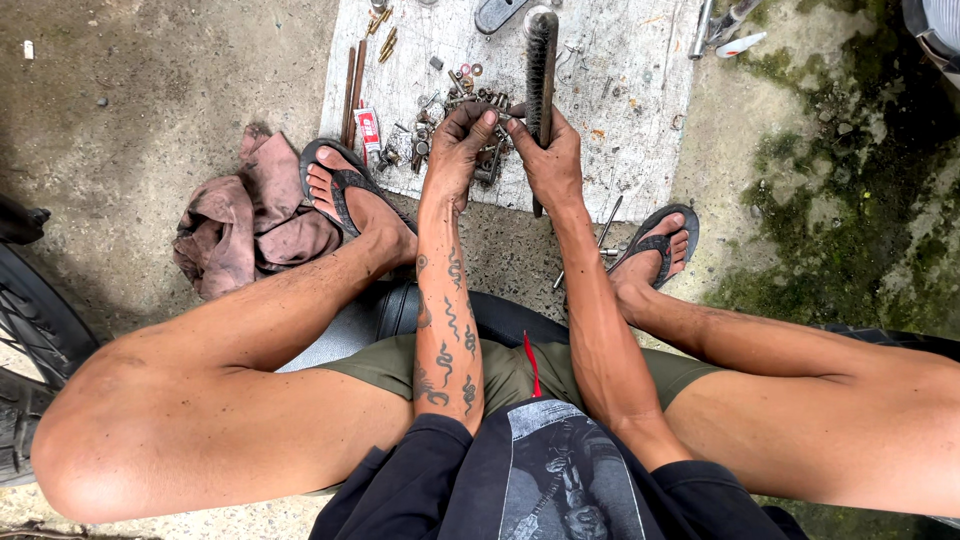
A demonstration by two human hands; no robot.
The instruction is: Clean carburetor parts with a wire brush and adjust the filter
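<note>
My right hand (pixel 548 158) grips a long dark wire brush (pixel 540 70) that stands upright over a white sheet (pixel 640 120). Beside it, my left hand (pixel 462 150) is closed on a small greasy metal part, which the fingers mostly hide. The part is held against the lower end of the brush, thumb tips almost touching. Just beyond both hands lies a pile of small metal nuts, washers and bolts (pixel 440 115) on the sheet.
I sit low with knees spread, feet in sandals (pixel 340 185) (pixel 660 240) at the sheet's near edge. A crumpled brown rag (pixel 250 215) lies on the concrete at left. Metal rods (pixel 352 90) rest on the sheet's left side. A tyre (pixel 30 330) stands far left. Moss covers the right ground.
</note>
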